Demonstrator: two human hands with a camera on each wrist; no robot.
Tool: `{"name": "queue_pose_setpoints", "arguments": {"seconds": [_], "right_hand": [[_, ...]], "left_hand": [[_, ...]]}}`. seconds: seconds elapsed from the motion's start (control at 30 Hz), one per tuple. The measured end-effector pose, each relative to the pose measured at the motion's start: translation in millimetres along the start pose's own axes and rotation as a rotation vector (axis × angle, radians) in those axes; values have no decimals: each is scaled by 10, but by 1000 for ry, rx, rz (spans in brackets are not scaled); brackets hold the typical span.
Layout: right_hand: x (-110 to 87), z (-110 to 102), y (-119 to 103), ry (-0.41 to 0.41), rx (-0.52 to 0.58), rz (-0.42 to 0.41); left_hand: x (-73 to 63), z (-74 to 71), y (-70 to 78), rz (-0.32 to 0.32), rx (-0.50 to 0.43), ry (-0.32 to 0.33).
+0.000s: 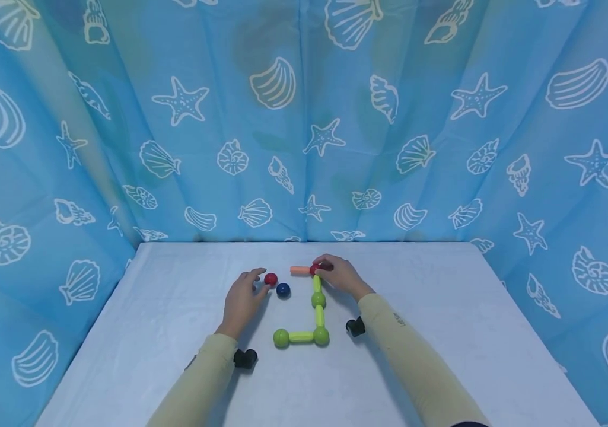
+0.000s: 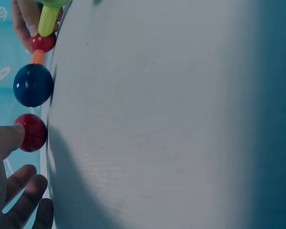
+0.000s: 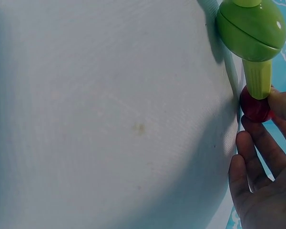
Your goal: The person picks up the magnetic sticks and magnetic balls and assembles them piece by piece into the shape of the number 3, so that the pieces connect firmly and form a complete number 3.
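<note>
My right hand point(image 1: 342, 274) pinches a red ball point(image 1: 315, 269) between thumb and fingers. From that ball an orange rod point(image 1: 299, 270) points left, and a yellow-green rod point(image 1: 318, 283) runs down to a green ball point(image 1: 318, 300). The chain continues through another rod point(image 1: 320, 316) to a corner green ball point(image 1: 321, 336), then left along a rod point(image 1: 301, 337) to an end green ball point(image 1: 281, 338). Beside a loose red ball point(image 1: 270, 279) is my left hand point(image 1: 242, 301). Its thumb appears to touch that ball in the left wrist view, with the other fingers apart from it.
A loose dark blue ball point(image 1: 283, 290) lies between the loose red ball and the chain. Everything rests on a white-covered table point(image 1: 175, 332). Behind and at both sides hangs a blue curtain point(image 1: 218, 190) with white shells and starfish. Small black devices are worn at both wrists.
</note>
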State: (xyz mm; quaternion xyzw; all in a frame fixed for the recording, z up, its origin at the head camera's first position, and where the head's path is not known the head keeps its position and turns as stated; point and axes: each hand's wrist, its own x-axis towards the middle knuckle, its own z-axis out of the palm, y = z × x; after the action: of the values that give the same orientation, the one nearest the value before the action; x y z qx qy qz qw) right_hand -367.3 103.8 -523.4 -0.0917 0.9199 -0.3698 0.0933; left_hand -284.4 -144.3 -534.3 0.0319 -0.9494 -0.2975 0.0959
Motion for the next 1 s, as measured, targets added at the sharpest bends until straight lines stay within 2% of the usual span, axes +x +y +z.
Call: {"name": "queue_pose_setpoints", "arguments": {"seconds": [0.3, 0.57, 1.0], "right_hand": [[-14, 12, -24, -6, -7, -10], [-34, -7, -30, 6, -8, -7], [-24, -16, -16, -9, 3, 1]], "left_hand": [[62, 2, 34, -11, -16, -20], [138, 41, 58, -43, -88, -38], [264, 107, 89, -21, -165, -73]]}}
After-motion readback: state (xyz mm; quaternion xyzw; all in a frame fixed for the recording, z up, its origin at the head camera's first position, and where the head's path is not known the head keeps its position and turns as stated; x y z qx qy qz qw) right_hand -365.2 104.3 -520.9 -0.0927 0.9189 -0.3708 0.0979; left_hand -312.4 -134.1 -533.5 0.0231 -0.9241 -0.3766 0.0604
